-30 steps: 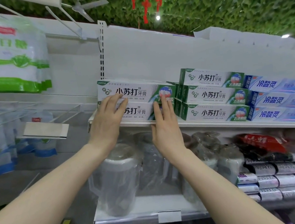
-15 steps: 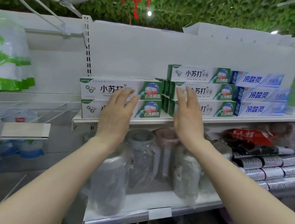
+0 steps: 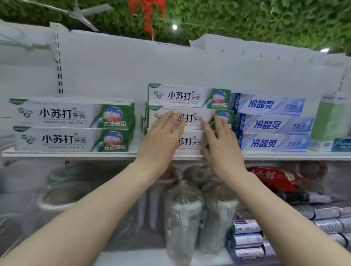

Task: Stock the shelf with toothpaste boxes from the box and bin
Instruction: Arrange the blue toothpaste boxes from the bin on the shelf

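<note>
Both hands lie flat on the middle stack [image 3: 188,96] of three green toothpaste boxes on the shelf [image 3: 63,154]. The left hand [image 3: 160,141] covers the centre and bottom box fronts; the right hand [image 3: 222,147] rests just at its 3 o'clock side — fingers straight, nothing gripped in either. A two-box stack [image 3: 73,127] stands at 9 o'clock, a gap between; blue boxes [image 3: 274,123] sit just beside at 3 o'clock. The supply box and bin are not in view.

Judgement — the step is squaring the stack: press evenly with both palms so all three fronts come flush with the shelf lip; guard the top box, apparently untouched, against sliding.
</note>
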Tool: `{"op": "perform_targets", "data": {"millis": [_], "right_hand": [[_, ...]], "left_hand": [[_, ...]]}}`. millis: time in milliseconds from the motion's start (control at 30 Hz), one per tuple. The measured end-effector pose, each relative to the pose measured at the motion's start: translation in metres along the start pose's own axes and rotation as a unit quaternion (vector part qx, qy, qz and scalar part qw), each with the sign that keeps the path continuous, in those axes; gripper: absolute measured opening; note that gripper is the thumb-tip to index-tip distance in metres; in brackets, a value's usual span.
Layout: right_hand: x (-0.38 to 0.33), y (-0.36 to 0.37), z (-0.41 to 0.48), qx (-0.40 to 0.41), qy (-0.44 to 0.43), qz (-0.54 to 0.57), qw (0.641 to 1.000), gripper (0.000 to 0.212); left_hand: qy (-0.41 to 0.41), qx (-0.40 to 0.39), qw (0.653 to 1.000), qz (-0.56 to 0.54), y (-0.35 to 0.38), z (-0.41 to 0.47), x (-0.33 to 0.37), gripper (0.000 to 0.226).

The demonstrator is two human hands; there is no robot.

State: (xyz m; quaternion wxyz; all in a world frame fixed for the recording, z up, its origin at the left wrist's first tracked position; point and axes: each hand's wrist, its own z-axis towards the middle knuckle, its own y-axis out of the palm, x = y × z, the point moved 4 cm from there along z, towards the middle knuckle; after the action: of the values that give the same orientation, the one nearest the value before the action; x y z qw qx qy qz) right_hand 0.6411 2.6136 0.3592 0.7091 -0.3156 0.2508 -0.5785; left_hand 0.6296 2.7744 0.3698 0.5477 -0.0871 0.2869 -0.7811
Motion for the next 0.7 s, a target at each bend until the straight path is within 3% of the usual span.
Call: {"op": "perform_targets", "data": {"millis": [433,700], "right_hand": [[0.014,0.007,0.007,0.012,-0.047,0.084,0.995,0.07],[0.029,-0.001,-0.009,0.06,-0.06,0.144,0.986,0.08]], "left_hand": [[-0.107,-0.013,0.993,0.039,0.017,0.004,0.024,0.062],[-0.133,-0.023,0.991,-0.01,0.012,0.007,0.036,0.059]]}}
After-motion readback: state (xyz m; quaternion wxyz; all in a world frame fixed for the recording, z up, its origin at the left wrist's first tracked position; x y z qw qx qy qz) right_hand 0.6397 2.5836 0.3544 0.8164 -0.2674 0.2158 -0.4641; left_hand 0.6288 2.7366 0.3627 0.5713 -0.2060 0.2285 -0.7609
